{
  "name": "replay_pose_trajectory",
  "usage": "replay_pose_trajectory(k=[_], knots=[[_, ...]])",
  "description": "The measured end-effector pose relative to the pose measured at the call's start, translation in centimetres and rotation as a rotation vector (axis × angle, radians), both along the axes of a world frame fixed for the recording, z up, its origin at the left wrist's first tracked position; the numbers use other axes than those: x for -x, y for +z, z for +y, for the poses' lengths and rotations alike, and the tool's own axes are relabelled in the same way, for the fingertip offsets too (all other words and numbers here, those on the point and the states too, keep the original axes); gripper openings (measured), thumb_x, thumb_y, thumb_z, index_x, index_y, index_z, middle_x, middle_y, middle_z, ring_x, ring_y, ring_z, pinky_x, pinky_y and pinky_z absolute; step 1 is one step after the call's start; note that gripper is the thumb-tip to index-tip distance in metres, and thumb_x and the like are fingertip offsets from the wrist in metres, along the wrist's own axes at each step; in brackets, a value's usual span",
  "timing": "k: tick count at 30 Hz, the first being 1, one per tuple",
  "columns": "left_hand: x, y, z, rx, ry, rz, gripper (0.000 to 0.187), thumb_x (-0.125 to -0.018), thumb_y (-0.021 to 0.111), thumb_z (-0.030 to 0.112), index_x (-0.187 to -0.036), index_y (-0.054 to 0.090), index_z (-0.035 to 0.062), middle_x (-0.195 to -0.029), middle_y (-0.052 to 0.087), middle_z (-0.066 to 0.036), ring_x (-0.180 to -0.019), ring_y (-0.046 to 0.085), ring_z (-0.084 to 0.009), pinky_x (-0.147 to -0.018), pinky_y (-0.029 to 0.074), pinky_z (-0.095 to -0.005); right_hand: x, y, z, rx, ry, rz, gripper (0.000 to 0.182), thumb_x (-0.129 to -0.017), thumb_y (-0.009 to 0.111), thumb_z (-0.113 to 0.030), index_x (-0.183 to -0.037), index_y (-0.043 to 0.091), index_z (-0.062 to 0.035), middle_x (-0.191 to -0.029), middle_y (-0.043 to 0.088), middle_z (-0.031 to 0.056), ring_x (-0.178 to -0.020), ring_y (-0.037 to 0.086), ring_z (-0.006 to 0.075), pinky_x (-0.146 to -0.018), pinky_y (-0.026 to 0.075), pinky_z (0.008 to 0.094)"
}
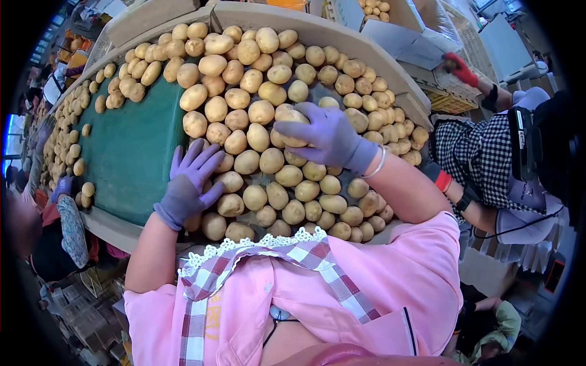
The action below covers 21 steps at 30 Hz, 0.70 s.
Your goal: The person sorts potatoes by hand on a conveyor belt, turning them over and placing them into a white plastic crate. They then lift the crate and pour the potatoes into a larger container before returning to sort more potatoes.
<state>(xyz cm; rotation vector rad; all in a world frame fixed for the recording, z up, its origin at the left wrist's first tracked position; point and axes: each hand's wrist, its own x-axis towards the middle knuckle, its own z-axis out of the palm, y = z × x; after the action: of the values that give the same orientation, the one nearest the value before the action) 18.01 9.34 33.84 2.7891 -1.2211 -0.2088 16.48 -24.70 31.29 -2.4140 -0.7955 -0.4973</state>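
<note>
Potatoes (pixel 271 161) lie in a dense single layer over the sorting table in front of me. Both my hands wear purple gloves with greyish cuffs. My right hand (pixel 329 135) is closed on a potato (pixel 282 138), thumb and fingers around its side, just above the others. At the end of the green belt (pixel 135 146), my left hand (pixel 196 177) rests with its fingers spread, touching the near-left edge of the potatoes. Its palm faces down, and I see no potato held in it.
A raised rim (pixel 342 38) borders the table. Potatoes line the belt's far side. A cardboard box (pixel 400 39) stands at the back right, beside a yellow crate (pixel 450 102). To the right is a person with a red glove (pixel 462 69); at left, another person's patterned sleeve (pixel 72 229) reaches the belt.
</note>
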Motion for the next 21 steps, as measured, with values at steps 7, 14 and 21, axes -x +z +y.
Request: replay_pose_trajectory(k=[7, 14, 21], knots=[[-0.1, 0.2, 0.1, 0.046, -0.012, 0.007, 0.060, -0.082, 0.066, 0.033, -0.137, 0.053, 0.0118, -0.144, 0.051, -0.010, -0.137, 0.041, -0.0380, -0.112, 0.026, -0.0639, -11.3, 4.0, -10.8, 0.021, -0.689, -0.681, 0.033, -0.084, 0.070, -0.027, -0.115, 0.068, -0.0163, -0.105, 0.068, 0.0141, -0.087, 0.068, 0.0311, -0.069, 0.057, 0.0415], [-0.5, -0.7, 0.0, 0.058, 0.022, 0.046, 0.059, -0.081, 0.067, 0.033, -0.136, 0.055, 0.0137, -0.140, 0.054, -0.008, -0.136, 0.043, -0.0368, -0.112, 0.026, -0.0637, -12.6, -3.3, 4.3, 0.457, -0.303, 0.583, 0.049, -0.084, 0.065, -0.042, -0.121, 0.062, -0.0110, -0.105, 0.072, 0.0144, -0.100, 0.068, 0.0332, -0.086, 0.054, 0.0443], [-1.3, -1.4, 0.7, 0.024, 0.005, 0.018, 0.059, -0.081, 0.067, 0.031, -0.136, 0.055, 0.0151, -0.140, 0.055, -0.007, -0.137, 0.042, -0.0359, -0.112, 0.026, -0.0639, -11.8, -4.4, 1.4, -0.184, 0.034, 1.125, 0.059, -0.078, 0.068, -0.031, -0.132, 0.056, -0.0109, -0.109, 0.068, 0.0120, -0.104, 0.065, 0.0254, -0.091, 0.052, 0.0370]])
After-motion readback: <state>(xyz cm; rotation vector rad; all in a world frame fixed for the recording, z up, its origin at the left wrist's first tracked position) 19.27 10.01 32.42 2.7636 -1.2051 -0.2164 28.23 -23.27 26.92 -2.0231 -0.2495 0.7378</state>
